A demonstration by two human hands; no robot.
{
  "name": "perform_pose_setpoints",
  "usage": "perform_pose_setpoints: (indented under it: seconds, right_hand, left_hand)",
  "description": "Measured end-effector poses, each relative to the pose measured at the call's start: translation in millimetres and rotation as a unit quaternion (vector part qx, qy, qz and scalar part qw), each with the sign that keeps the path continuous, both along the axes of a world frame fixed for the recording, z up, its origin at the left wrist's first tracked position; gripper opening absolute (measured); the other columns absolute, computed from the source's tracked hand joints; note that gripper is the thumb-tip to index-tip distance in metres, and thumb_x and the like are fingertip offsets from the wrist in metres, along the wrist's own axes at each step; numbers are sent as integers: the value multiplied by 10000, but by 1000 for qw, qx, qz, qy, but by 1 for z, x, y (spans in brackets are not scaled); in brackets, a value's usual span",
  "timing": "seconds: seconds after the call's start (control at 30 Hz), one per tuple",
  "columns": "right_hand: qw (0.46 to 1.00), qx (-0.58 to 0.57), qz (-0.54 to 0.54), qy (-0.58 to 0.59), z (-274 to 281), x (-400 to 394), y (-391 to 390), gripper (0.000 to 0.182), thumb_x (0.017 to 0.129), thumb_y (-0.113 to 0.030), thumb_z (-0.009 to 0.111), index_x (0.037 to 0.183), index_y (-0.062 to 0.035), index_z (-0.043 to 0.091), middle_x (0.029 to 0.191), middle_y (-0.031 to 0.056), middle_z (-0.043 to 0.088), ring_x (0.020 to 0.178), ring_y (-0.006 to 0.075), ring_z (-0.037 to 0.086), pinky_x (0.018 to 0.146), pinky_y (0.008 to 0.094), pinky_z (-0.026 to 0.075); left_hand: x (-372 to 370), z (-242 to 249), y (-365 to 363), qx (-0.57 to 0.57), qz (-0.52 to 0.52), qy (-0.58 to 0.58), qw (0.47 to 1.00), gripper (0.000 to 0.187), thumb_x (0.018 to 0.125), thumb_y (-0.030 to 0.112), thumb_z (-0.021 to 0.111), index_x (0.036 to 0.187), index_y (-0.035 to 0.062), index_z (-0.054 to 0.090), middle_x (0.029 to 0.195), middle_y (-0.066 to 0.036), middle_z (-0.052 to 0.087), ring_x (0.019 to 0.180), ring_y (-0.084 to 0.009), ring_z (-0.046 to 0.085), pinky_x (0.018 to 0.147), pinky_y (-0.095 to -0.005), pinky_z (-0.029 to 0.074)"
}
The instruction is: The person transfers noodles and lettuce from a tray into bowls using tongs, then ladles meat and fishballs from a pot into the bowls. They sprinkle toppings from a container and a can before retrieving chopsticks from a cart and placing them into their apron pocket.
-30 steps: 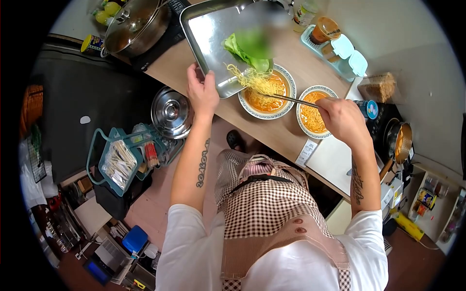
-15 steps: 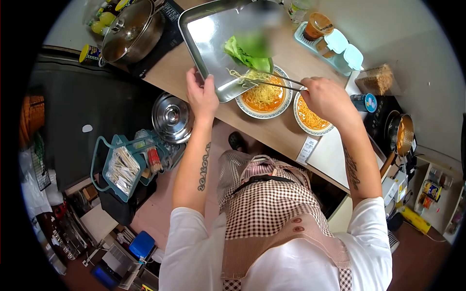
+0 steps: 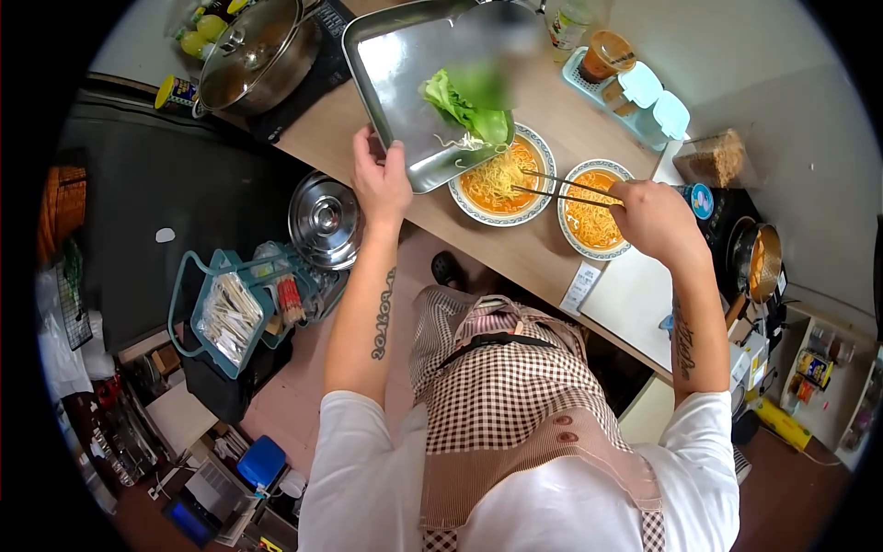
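My left hand [image 3: 382, 179] grips the near edge of a metal tray [image 3: 395, 87], tilted with one corner over a bowl. On the tray lie green lettuce leaves [image 3: 464, 110] and a few pale strands [image 3: 467, 142]. My right hand [image 3: 655, 216] is closed around a pair of chopsticks [image 3: 579, 191]. Their tips touch the yellow noodles [image 3: 497, 179] in the left patterned bowl [image 3: 506, 219], which holds orange broth. A second bowl [image 3: 596, 250], with orange broth and noodles, stands under the chopsticks, nearest my right hand. Part of the tray's far side is blurred.
A lidded pot [image 3: 253, 64] stands at the back left. At the right are a light-blue caddy [image 3: 598, 83], a tub of brown bits [image 3: 717, 158] and a pan [image 3: 762, 262]. A metal lid [image 3: 325, 221] and a teal basket [image 3: 230, 313] are lower left.
My right hand has drawn the chopsticks right and toward me, from the tray's corner down to the left bowl. Fewer yellow strands remain on the tray. The left hand and tray barely moved.
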State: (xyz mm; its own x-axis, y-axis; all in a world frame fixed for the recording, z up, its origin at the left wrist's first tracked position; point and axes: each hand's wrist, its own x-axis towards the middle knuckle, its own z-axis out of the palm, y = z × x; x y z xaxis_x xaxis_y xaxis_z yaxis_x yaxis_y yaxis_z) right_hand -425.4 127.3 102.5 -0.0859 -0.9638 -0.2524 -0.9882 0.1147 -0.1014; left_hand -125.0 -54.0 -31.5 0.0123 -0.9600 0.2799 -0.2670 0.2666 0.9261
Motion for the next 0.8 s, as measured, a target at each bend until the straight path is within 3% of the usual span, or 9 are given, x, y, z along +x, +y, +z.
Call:
perform_pose_setpoints:
  seconds: [0.13,0.33,0.43,0.53,0.63,0.8]
  right_hand:
    - [997,-43,-7,-62,4,-4,-6,212,907,-172,625,1032,-46,740,833,213,696,811,395,672,759,490,541]
    - [991,-92,46,-88,-16,11,-33,183,927,-160,600,954,-4,693,881,196,698,864,399,665,782,484,530]
    - [992,-84,72,-52,-19,17,-39,166,904,-155,596,924,-12,679,869,199,703,859,399,679,781,495,541]
    - [997,-58,51,-27,5,19,-30,170,903,-159,599,921,-12,681,857,196,703,841,403,681,774,492,544]
    - [990,-103,68,-64,-4,20,-29,160,897,-156,606,882,-12,676,825,195,697,817,406,680,754,493,547]
    - [997,-57,47,-26,-14,14,-29,162,913,-141,592,924,-7,683,839,193,690,836,394,663,770,484,522]
  left_hand:
    - [0,5,2,10,-2,-6,1000,374,917,137,633,1247,-26,570,934,-126,705,801,-223,678,755,-346,530]
    - [-7,0,5,-9,-22,26,999,377,915,134,636,1248,-29,569,939,-118,704,807,-201,670,754,-336,527]
    - [-8,7,11,28,-29,13,999,348,929,91,634,1249,-21,553,977,-48,651,818,-102,584,757,-252,487]
    - [-5,4,10,19,-41,12,999,348,930,90,633,1249,-22,553,971,-45,647,812,-99,580,749,-251,485]
    - [-7,8,14,21,-19,4,1000,377,914,143,643,1248,-18,577,930,-103,699,802,-189,659,750,-329,525]
    - [-6,0,10,2,-20,9,1000,376,914,145,642,1247,-15,574,909,-94,689,786,-187,653,739,-327,524]
